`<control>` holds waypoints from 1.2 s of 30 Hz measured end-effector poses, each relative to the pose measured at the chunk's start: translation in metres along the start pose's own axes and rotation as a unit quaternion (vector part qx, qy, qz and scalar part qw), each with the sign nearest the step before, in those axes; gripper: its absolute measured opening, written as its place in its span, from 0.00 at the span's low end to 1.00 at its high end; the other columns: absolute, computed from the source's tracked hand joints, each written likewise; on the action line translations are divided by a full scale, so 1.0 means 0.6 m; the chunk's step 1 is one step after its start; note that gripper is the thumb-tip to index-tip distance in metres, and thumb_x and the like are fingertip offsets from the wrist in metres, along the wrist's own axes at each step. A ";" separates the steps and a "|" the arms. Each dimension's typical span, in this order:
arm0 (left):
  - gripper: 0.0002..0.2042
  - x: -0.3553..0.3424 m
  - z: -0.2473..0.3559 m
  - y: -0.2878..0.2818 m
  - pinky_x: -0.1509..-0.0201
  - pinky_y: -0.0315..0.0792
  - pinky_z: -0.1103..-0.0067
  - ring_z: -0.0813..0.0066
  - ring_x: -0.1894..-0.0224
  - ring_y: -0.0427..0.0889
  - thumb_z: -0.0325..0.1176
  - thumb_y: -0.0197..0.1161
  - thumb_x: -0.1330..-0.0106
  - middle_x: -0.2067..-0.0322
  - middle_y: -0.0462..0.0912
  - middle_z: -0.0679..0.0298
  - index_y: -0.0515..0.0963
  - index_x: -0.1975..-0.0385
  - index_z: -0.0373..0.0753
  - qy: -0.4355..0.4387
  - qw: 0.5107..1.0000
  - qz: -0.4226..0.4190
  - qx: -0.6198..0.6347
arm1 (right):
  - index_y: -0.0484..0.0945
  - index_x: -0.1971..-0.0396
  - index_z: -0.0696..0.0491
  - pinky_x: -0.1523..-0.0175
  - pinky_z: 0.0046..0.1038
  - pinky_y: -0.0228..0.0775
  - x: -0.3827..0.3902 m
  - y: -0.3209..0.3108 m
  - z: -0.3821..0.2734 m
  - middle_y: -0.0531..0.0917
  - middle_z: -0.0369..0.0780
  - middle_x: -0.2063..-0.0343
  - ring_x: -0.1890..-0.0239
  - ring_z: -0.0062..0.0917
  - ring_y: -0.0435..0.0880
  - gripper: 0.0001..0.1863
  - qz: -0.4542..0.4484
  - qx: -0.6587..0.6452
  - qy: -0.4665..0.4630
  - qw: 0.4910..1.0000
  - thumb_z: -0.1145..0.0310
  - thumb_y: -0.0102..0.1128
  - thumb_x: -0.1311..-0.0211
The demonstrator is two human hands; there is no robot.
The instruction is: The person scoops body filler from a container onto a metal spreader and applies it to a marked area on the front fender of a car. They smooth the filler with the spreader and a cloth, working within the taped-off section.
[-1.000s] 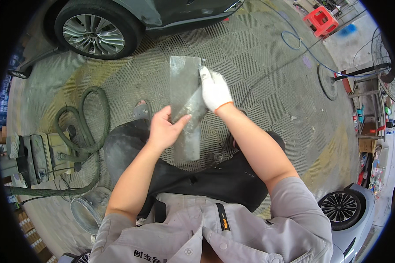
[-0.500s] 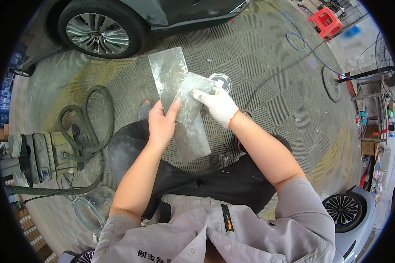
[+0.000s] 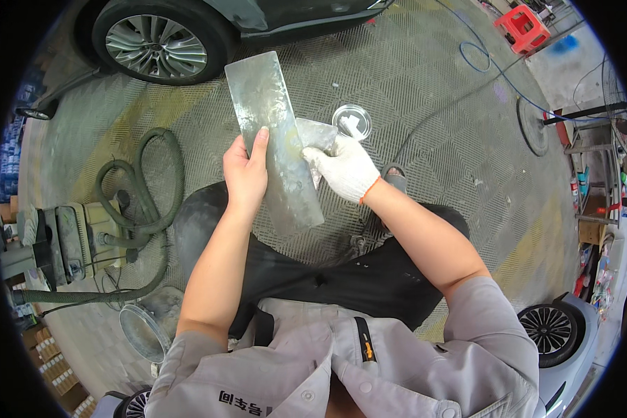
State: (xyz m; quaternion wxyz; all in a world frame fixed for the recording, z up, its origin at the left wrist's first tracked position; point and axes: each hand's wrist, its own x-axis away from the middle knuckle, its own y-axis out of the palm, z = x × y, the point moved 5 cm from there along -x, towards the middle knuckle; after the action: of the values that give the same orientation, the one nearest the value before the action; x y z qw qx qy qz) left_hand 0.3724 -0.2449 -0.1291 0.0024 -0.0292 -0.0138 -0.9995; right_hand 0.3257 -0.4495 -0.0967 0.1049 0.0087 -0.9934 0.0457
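Long plate [image 3: 277,157], left fingers [image 3: 260,144] gripping, overlaps small plate [image 3: 320,132], right fingers [image 3: 315,155] gripping; dish [image 3: 354,109] beyond.

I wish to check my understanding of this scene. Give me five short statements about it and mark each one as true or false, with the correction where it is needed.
1. The bare left hand grips a long metal plate. True.
2. The right hand wears a white glove with an orange edge. True.
3. The right hand holds nothing. False: it holds a smaller plate, partly hidden behind the long metal plate.
4. The only seat at the upper right is green. False: a red stool stands there.
5. A green hose lies in loops on the left side of the picture. True.
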 end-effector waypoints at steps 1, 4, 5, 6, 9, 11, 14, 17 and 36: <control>0.14 -0.001 0.001 0.000 0.54 0.76 0.81 0.86 0.60 0.80 0.39 0.66 0.16 0.62 0.89 0.70 0.87 0.52 0.32 0.001 1.000 -0.002 -0.005 | 0.87 0.44 0.60 0.44 0.29 0.82 -0.002 -0.003 0.004 0.94 0.41 0.54 0.53 0.22 0.90 0.15 -0.003 0.008 0.015 1.000 0.68 0.62 0.21; 0.14 -0.004 0.005 -0.002 0.53 0.76 0.81 0.86 0.60 0.81 0.39 0.66 0.16 0.61 0.90 0.69 0.87 0.52 0.32 0.001 1.000 -0.006 -0.031 | 0.87 0.42 0.59 0.41 0.32 0.82 -0.003 -0.017 0.002 0.94 0.46 0.52 0.50 0.28 0.93 0.18 0.011 0.003 -0.055 0.998 0.65 0.63 0.23; 0.14 -0.005 0.007 -0.003 0.53 0.76 0.81 0.86 0.60 0.81 0.39 0.66 0.16 0.62 0.90 0.69 0.87 0.52 0.32 0.006 0.999 0.000 -0.034 | 0.86 0.41 0.60 0.40 0.32 0.82 -0.004 -0.011 0.006 0.94 0.47 0.51 0.49 0.30 0.93 0.19 -0.013 0.036 -0.058 0.998 0.64 0.64 0.23; 0.14 -0.006 0.009 -0.003 0.53 0.76 0.81 0.86 0.61 0.81 0.39 0.66 0.16 0.62 0.90 0.69 0.87 0.53 0.32 0.012 0.999 0.005 -0.038 | 0.86 0.41 0.60 0.39 0.33 0.82 -0.003 -0.006 0.015 0.94 0.48 0.50 0.48 0.32 0.93 0.20 -0.048 0.073 -0.032 0.996 0.64 0.64 0.24; 0.15 -0.009 0.013 0.000 0.54 0.77 0.80 0.85 0.61 0.81 0.39 0.67 0.16 0.63 0.90 0.68 0.87 0.54 0.31 0.019 1.000 0.002 -0.011 | 0.85 0.40 0.60 0.38 0.36 0.82 -0.003 0.005 0.022 0.93 0.53 0.52 0.46 0.39 0.93 0.21 -0.085 0.046 0.008 0.995 0.63 0.64 0.24; 0.15 -0.008 0.013 0.000 0.53 0.77 0.80 0.84 0.61 0.81 0.39 0.67 0.17 0.62 0.90 0.67 0.87 0.54 0.31 0.018 1.000 -0.001 -0.016 | 0.85 0.40 0.59 0.38 0.39 0.81 -0.004 -0.014 0.006 0.92 0.56 0.52 0.46 0.47 0.92 0.20 0.012 -0.034 -0.035 0.999 0.63 0.62 0.23; 0.14 -0.003 0.021 -0.004 0.53 0.77 0.79 0.84 0.61 0.82 0.39 0.68 0.18 0.62 0.91 0.67 0.87 0.53 0.31 0.079 0.994 -0.003 -0.077 | 0.85 0.43 0.59 0.39 0.42 0.82 0.003 0.009 -0.005 0.91 0.57 0.52 0.47 0.52 0.91 0.20 -0.139 0.135 -0.040 0.980 0.61 0.59 0.22; 0.13 0.002 0.022 -0.015 0.53 0.75 0.81 0.86 0.60 0.79 0.38 0.67 0.17 0.62 0.88 0.71 0.87 0.54 0.32 0.080 0.988 -0.019 -0.127 | 0.82 0.40 0.61 0.37 0.46 0.80 0.024 0.030 0.020 0.89 0.60 0.50 0.43 0.55 0.88 0.21 -0.273 0.358 0.032 0.892 0.62 0.57 0.24; 0.29 0.036 -0.053 0.053 0.50 0.81 0.69 0.72 0.57 0.85 0.63 0.68 0.23 0.57 0.88 0.64 0.83 0.49 0.36 -0.304 0.920 -0.058 0.242 | 0.85 0.48 0.57 0.48 0.30 0.80 0.000 -0.001 0.021 0.88 0.37 0.56 0.55 0.25 0.86 0.22 -0.171 0.002 0.021 0.985 0.52 0.71 0.27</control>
State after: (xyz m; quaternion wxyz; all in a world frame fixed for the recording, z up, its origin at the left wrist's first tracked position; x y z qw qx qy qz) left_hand 0.3493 -0.2776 -0.1589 -0.0533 -0.3288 -0.2571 -0.9071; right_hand 0.3231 -0.4513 -0.1091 0.1323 0.1775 -0.9747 0.0293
